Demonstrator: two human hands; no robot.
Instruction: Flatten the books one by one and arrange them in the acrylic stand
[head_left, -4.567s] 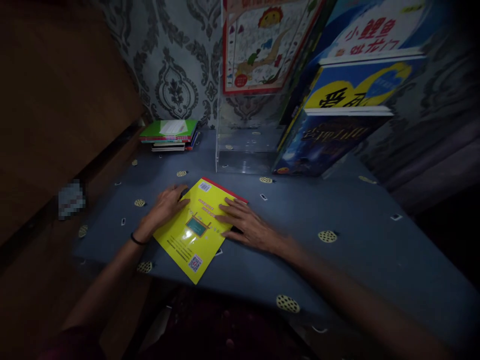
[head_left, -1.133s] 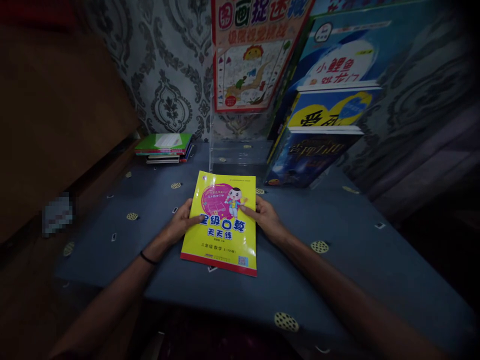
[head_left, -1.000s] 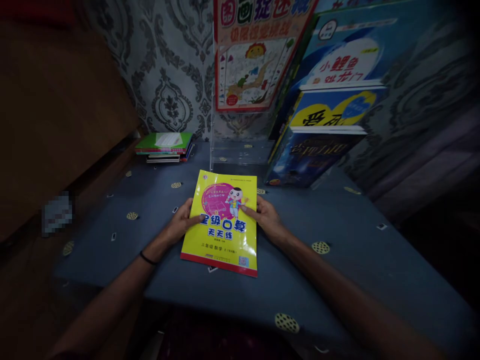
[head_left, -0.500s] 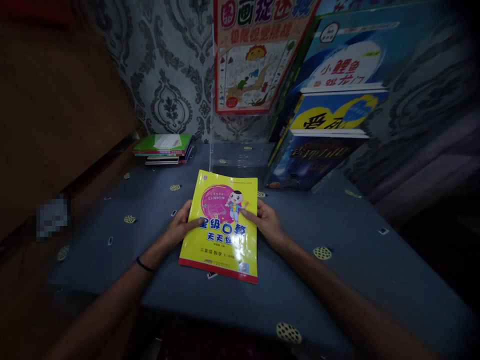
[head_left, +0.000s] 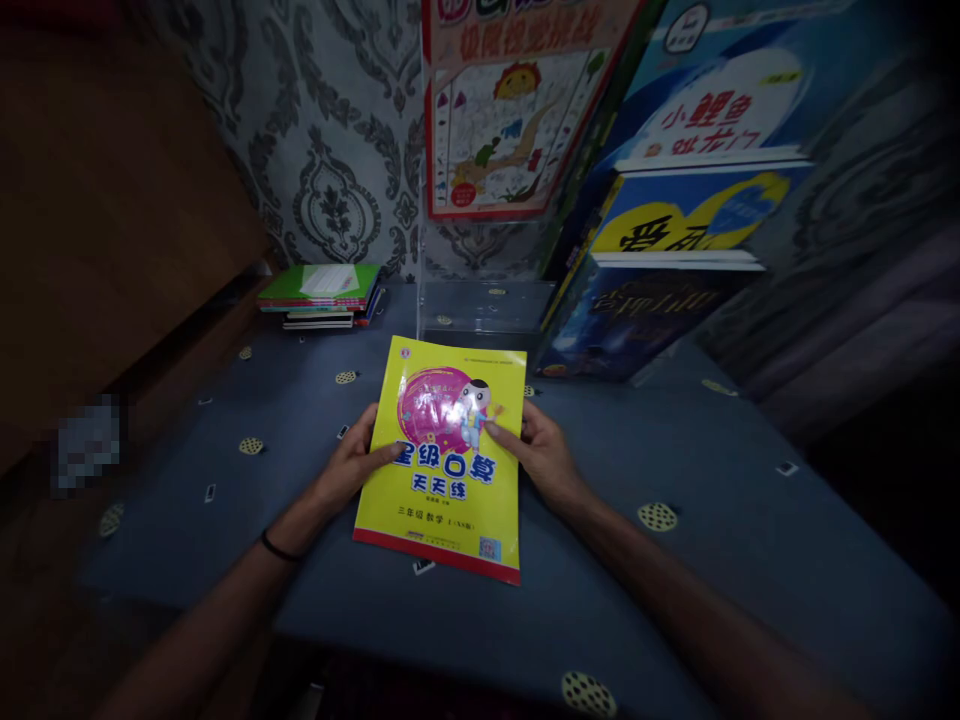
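A yellow workbook with a red bottom edge, a pink circle and a cartoon child on its cover faces me in the middle of the head view. My left hand grips its left side, thumb on the cover and the other fingers partly hidden behind. On the opposite side my right hand holds the right edge the same way, thumb across the cover. The workbook seems held just over the tablecloth, tilted toward me. A black band circles my left wrist.
Several thin books lie stacked at the back left. A clear acrylic rack at the back carries a red-bordered picture book. To its right, several books stand in tiers, a dark blue book in front. Patterned wallpaper rises behind.
The workbook looks slightly larger and nearer in view, and the glare has shifted up to its pink circle. Both hands keep the same hold. The view has shifted a little.
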